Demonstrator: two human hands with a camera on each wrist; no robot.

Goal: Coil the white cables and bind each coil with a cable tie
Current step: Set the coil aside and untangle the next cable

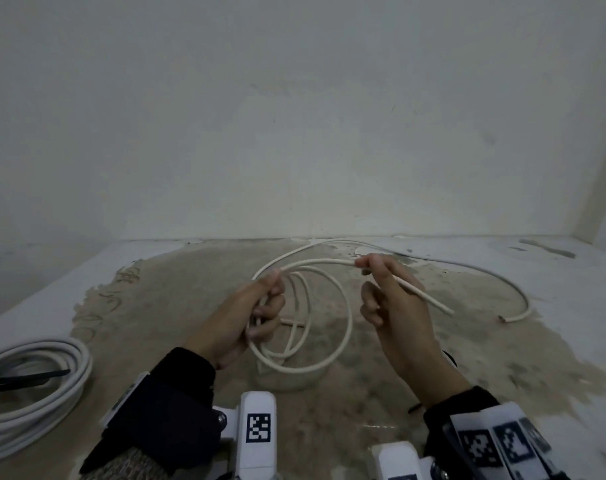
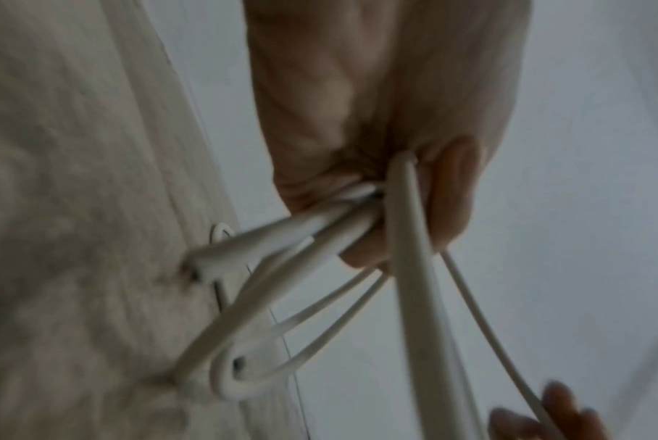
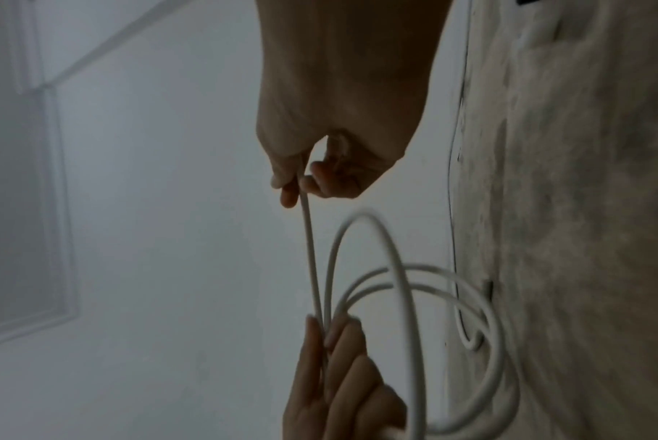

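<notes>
In the head view my left hand [image 1: 270,301] grips several loops of a thin white cable [image 1: 329,355], and the coil hangs just above the floor. From that hand a strand runs right to my right hand [image 1: 365,268], which pinches it between thumb and fingertips. The cable's free end [image 1: 446,309] sticks out past the right palm. The left wrist view shows the bunched loops [image 2: 305,238] under my curled left fingers [image 2: 448,208]. The right wrist view shows my right hand [image 3: 305,178] pinching the strand [image 3: 310,244], with the left hand [image 3: 338,372] below.
A finished coil of thicker white cable [image 1: 52,386] with a black cable tie [image 1: 24,377] lies at the left. Another white cable [image 1: 502,278] curves over the floor behind and right of my hands. A pale wall [image 1: 294,116] rises close behind the stained floor [image 1: 190,306].
</notes>
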